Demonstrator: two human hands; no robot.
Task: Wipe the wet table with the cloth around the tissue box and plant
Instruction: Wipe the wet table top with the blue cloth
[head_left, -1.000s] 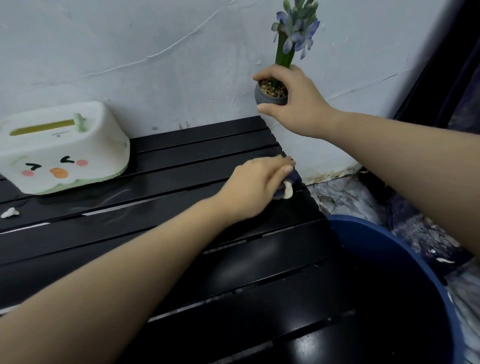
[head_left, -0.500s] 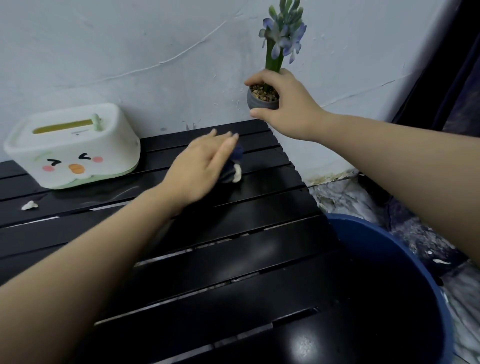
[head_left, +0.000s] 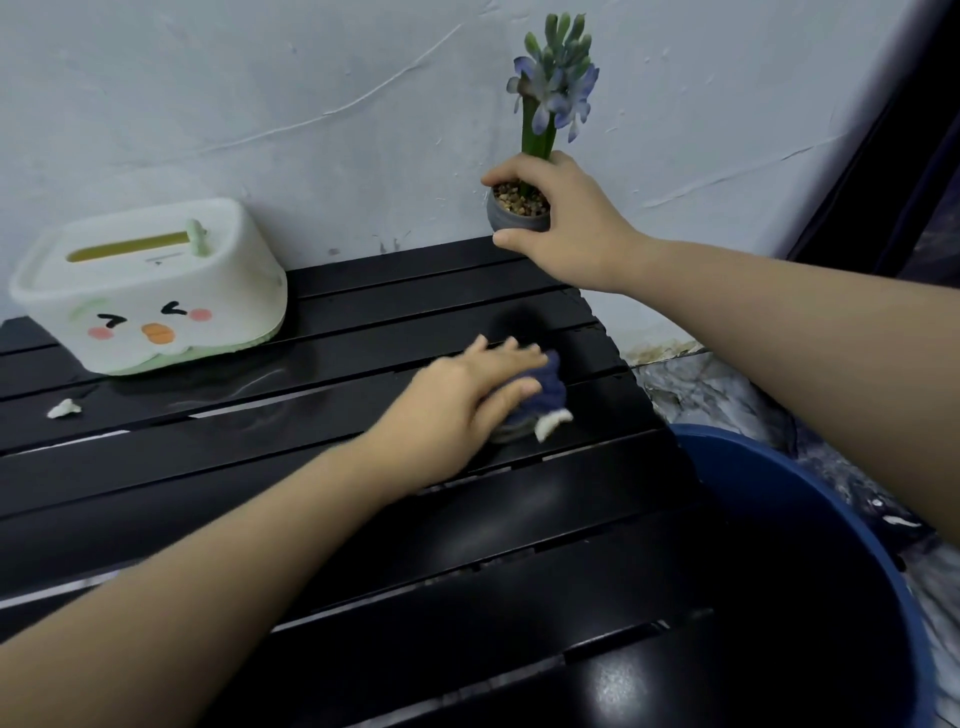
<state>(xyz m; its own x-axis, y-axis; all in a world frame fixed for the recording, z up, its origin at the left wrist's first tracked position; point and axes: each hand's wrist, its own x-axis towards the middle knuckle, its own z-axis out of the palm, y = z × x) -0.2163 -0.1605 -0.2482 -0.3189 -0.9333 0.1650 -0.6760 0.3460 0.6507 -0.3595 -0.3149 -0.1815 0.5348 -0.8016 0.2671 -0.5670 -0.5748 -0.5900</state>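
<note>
My left hand (head_left: 467, 400) presses a crumpled dark blue cloth (head_left: 545, 397) flat against the black slatted table (head_left: 311, 457), near its right edge. My right hand (head_left: 566, 223) grips the small grey pot of a blue-flowered plant (head_left: 553, 93) and holds it lifted above the table's back right corner, next to the wall. A white tissue box (head_left: 150, 291) with a cartoon duck face stands at the back left of the table.
A small white scrap (head_left: 63, 409) lies on the table in front of the tissue box. A large dark blue tub (head_left: 810, 478) stands on the floor right of the table. The white wall runs directly behind the table.
My left hand swept the cloth from the right edge to the table's back middle, then returned rightward and toward me. My right hand kept the plant lifted.
</note>
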